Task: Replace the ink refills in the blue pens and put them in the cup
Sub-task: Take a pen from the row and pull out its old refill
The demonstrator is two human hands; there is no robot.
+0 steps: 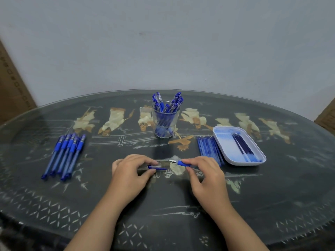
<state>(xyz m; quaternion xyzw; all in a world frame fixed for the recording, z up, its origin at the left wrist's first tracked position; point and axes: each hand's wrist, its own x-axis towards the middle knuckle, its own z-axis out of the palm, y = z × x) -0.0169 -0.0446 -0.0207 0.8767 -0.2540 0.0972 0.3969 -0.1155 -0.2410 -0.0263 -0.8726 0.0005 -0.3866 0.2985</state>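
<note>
- I am holding one blue pen [178, 162] in my right hand [203, 175], in front of the cup [165, 122] and a little to its right. Thumb and forefinger are pinching the blue grip, and the metal tip is pointing towards my left hand [129, 173].
- My left hand is pinching the cap [154, 167], in front of the cup and a little to its left. Cap and tip are lying near each other but not touching.
- I am judging this to be the cap step for one pen. Either I am opening it for a refill swap or closing it over a fresh one. My right hand is hiding the barrel, so I cannot tell which.
- The cup is standing towards the far side of the worktop [163, 205] and is already carrying a good bunch of pens, so the job is looking well under way.
- Left of the cup a row of capped pens [65, 154] is lying. Right of it loose refills [208, 149] are lying side by side, and further right a white tray [220, 132] is holding a few darker refills [242, 144].
- If I am closing, the next move is calling for lining the cap's mouth up with the tip, pushing straight on, then reaching forward to the cup.
- If I am opening, it is calling for putting the cap down and unscrewing the barrel.
</note>
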